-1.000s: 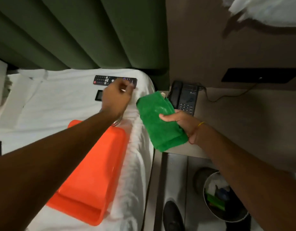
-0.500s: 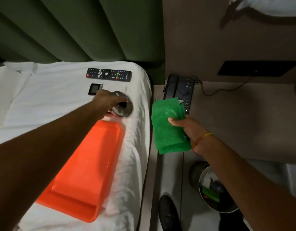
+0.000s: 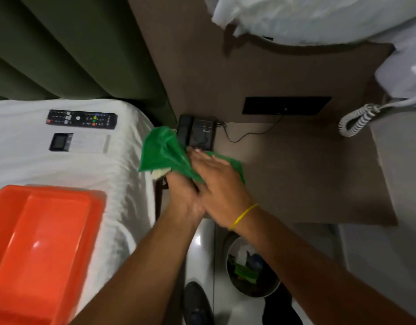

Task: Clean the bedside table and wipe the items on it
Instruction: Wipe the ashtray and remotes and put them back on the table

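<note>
**Green cloth worked between both hands at the bench's near-left corner**

The green cloth (image 3: 164,151) is held over the near-left corner of the bench (image 3: 296,174), just in front of the black telephone (image 3: 197,132) and beside the bed (image 3: 61,165). A pale object (image 3: 160,172) shows under the cloth's lower edge; what it is cannot be told, and it seems to be the item being wiped. The step is best done with the item turned inside the cloth so every face is covered, and kept low over the bench in case it slips.

The left hand (image 3: 183,195) is closed from below, its grip seemingly around cloth and item together, though the fingers are largely hidden. The right hand (image 3: 216,181) is laid nearly flat, fingers extended, pressed on the cloth from above rather than clenched. The remote control (image 3: 81,118) and a small dark device (image 3: 60,141) lie on the bed, near the orange tray (image 3: 45,242), apparently already set aside.
</note>
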